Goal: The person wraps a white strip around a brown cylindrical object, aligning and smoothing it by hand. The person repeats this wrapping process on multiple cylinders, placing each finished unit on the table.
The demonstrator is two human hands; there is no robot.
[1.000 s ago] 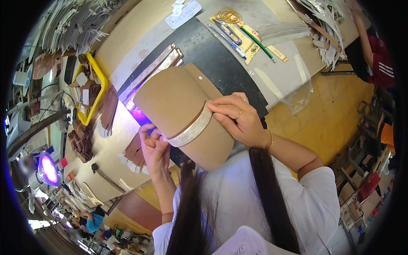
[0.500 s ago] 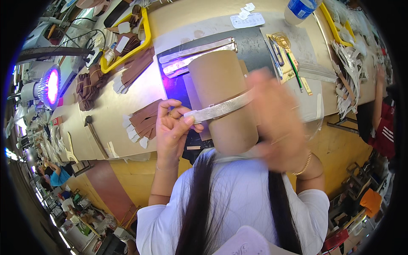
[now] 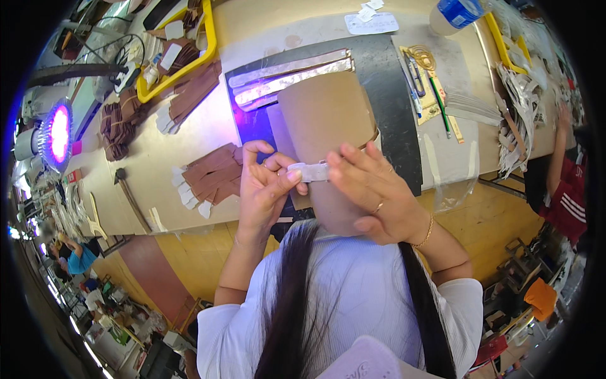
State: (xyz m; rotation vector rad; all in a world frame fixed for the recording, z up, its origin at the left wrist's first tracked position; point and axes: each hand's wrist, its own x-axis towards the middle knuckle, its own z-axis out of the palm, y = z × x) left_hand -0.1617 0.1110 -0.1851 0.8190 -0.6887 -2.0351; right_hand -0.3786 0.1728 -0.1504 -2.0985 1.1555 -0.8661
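A tan cardboard-like cylinder (image 3: 325,117) lies in front of me on a black mat (image 3: 391,88). Across its near part runs a silvery strip (image 3: 313,172), whose left end is pinched between the thumb and fingers of my left hand (image 3: 265,189). My right hand (image 3: 385,199) is laid over the strip and the cylinder's right side, fingers stretched out and holding nothing. Its palm hides most of the strip, so I cannot tell how far the strip reaches round. More silvery strips (image 3: 293,76) lie just beyond the cylinder.
Brown strips with white ends (image 3: 214,174) and a hammer (image 3: 131,196) lie to the left. A pinkish-purple lamp (image 3: 60,132) glows there, near a yellow tray (image 3: 211,44). A green pencil (image 3: 439,104) and a bottle (image 3: 449,19) are right. Another person's red sleeve (image 3: 571,199) shows far right.
My right hand has moved left along the strip, from the cylinder's right edge to its middle, covering most of the strip. The left hand keeps its pinch on the end.
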